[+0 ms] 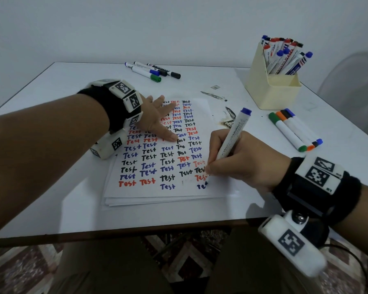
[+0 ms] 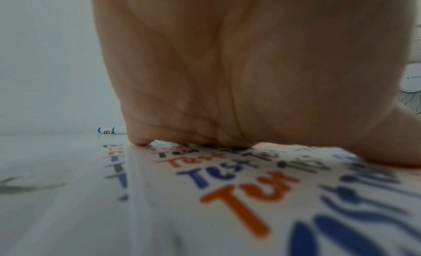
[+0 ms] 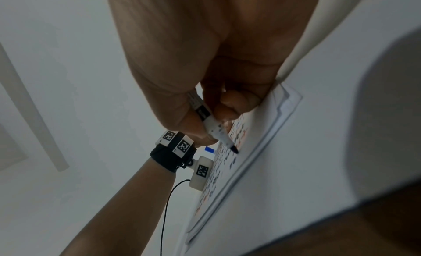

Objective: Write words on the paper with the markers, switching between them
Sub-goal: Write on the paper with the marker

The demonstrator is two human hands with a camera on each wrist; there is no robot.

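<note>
A stack of white paper (image 1: 140,194) lies mid-table, filled with rows of "Test" in blue, black and red. My left hand (image 1: 157,122) lies flat on the upper part of the sheet, fingers straight; in the left wrist view the palm (image 2: 227,80) presses the paper (image 2: 205,215). My right hand (image 1: 238,162) grips a blue marker (image 1: 234,136), its cap on the back end. In the right wrist view the marker (image 3: 214,128) has its tip on the paper (image 3: 262,143), at the last row on the right, beside a half-written blue word.
A cream holder (image 1: 272,90) full of markers stands at the back right. Several markers (image 1: 293,130) lie to the right of the paper and several more (image 1: 153,71) at the back edge. Ink stains (image 1: 227,117) mark the table (image 1: 51,81). The front edge is near my legs.
</note>
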